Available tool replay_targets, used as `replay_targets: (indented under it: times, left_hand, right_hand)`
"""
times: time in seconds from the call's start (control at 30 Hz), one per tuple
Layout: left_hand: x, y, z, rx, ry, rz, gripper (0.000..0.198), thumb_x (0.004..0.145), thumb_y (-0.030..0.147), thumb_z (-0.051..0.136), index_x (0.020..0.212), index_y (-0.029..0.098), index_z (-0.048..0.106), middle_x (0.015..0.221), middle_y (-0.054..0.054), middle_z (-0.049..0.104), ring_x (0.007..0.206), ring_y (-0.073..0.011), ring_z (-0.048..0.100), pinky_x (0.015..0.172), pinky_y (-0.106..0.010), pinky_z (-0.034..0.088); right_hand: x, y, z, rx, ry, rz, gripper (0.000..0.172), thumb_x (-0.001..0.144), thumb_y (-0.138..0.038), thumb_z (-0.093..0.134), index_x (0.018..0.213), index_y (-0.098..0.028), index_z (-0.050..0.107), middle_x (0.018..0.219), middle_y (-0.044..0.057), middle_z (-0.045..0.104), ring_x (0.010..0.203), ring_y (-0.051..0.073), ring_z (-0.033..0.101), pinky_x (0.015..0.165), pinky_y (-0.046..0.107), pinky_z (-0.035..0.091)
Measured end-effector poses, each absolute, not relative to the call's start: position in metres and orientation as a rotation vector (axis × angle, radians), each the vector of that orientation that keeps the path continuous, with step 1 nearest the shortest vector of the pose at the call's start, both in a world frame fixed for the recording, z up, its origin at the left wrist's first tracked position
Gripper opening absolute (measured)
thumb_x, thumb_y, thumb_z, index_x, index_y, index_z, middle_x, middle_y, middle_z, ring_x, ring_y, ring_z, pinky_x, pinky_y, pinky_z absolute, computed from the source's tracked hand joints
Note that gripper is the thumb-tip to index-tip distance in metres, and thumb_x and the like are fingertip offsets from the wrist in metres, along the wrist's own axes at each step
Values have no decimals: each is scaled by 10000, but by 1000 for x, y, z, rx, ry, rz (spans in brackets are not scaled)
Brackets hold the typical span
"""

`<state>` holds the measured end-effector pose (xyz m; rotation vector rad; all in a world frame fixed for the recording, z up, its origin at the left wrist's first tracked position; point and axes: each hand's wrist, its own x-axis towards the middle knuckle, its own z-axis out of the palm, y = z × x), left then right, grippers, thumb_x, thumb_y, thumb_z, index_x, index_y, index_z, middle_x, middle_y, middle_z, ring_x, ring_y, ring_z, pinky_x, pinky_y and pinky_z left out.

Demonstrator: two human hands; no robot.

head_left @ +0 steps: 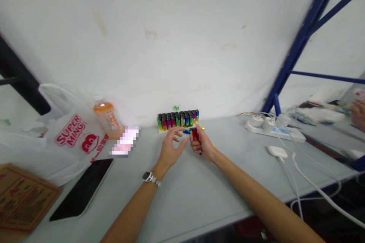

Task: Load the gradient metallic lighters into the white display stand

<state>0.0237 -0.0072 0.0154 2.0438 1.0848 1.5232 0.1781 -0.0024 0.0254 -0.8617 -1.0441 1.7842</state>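
Note:
My right hand is wrapped round a red lighter, near the middle of the table. To its left, my left hand has its fingers apart and its fingertips close to the top of the red lighter; whether they touch it I cannot tell. Behind both hands, a tray of upright lighters in many colours with dark tops stands by the wall. A blue lighter lies between my hands and the tray, and small yellow pieces show beside my right hand.
On the left are a plastic bag, an orange drink bottle, a cardboard box and a dark tablet. A power strip, white charger and cables lie right. Another person's hand shows at the right edge.

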Motion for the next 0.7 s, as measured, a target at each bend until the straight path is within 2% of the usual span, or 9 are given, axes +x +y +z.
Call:
replay_targets:
  times: [0.1,0.23,0.3,0.37,0.43,0.57,0.7]
  left_hand:
    - [21,-5,10,2128,1096,1422,181,890,282,576,1039,197,635,1090,-74,620,858,-140,601,700,-263,498]
    - [21,-4,5,2170,1086,1349,149,903,276,552,982,193,647,1040,-61,622,836,-136,596,695,-259,489]
    - [21,-4,5,2174,1083,1338,146,906,276,547,968,192,648,1023,-57,623,821,-133,597,693,-257,489]
    - [21,-4,6,2178,1088,1326,145,909,282,542,949,191,648,1001,-52,626,804,-130,595,686,-254,488]
    - [21,-3,6,2189,1101,1304,152,916,290,534,925,189,647,977,-45,627,795,-129,592,685,-251,486]
    - [20,-2,4,2209,1105,1268,181,931,308,522,881,185,646,933,-35,623,790,-128,583,683,-248,475]
    - [20,-2,3,2229,1074,1245,190,934,306,523,867,187,655,922,-28,619,792,-126,583,685,-244,468]
  right_hand:
    - [188,-4,25,-848,-1015,1728,549,767,-750,525,688,-209,463,424,-125,253,351,47,124,358,193,87]
    - [193,-2,22,-812,-1080,1498,491,714,-658,674,756,-210,478,516,-83,502,344,46,328,341,185,180]
    - [192,-2,20,-819,-1115,1430,490,695,-619,716,756,-228,428,550,-74,565,333,52,362,325,185,173]
    - [190,-2,19,-829,-1147,1400,493,694,-596,731,756,-240,395,500,-93,541,300,48,300,312,185,138]
    - [189,-2,17,-854,-1142,1385,476,706,-604,714,754,-242,409,420,-122,434,291,42,212,312,183,108]
    - [190,2,16,-956,-1032,1456,500,791,-692,516,663,-210,485,377,-113,255,313,45,134,331,199,80]
    - [192,5,18,-1115,-880,1326,449,847,-528,433,533,-207,429,374,-81,240,319,56,154,341,220,92]
